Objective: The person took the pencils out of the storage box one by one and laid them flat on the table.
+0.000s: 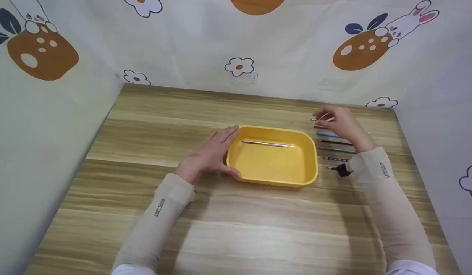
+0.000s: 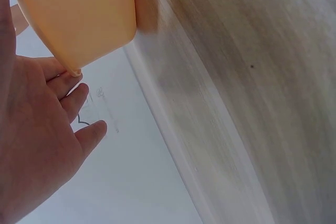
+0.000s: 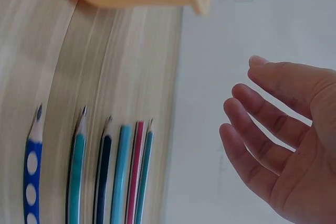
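Note:
A yellow plastic basin (image 1: 272, 164) rests on the table, with one pencil (image 1: 264, 144) lying inside toward its back. My left hand (image 1: 211, 152) is spread along the basin's left side and touches its rim, fingers mostly straight. Above the far end of a row of pencils hovers my right hand (image 1: 341, 122), its fingers loosely bent; the right wrist view shows nothing in its grasp. That row includes a blue pencil with white dots (image 3: 32, 177), a teal pencil (image 3: 76, 177), a dark pencil (image 3: 104, 177), a light blue pencil (image 3: 121, 177) and a red pencil (image 3: 135, 171).
The wood-grain table (image 1: 144, 141) is enclosed by a pale printed cloth (image 1: 190, 46) at the back and sides. The pencils lie side by side just right of the basin. A small black object (image 1: 343, 170) sits at my right wrist, over the nearest pencil.

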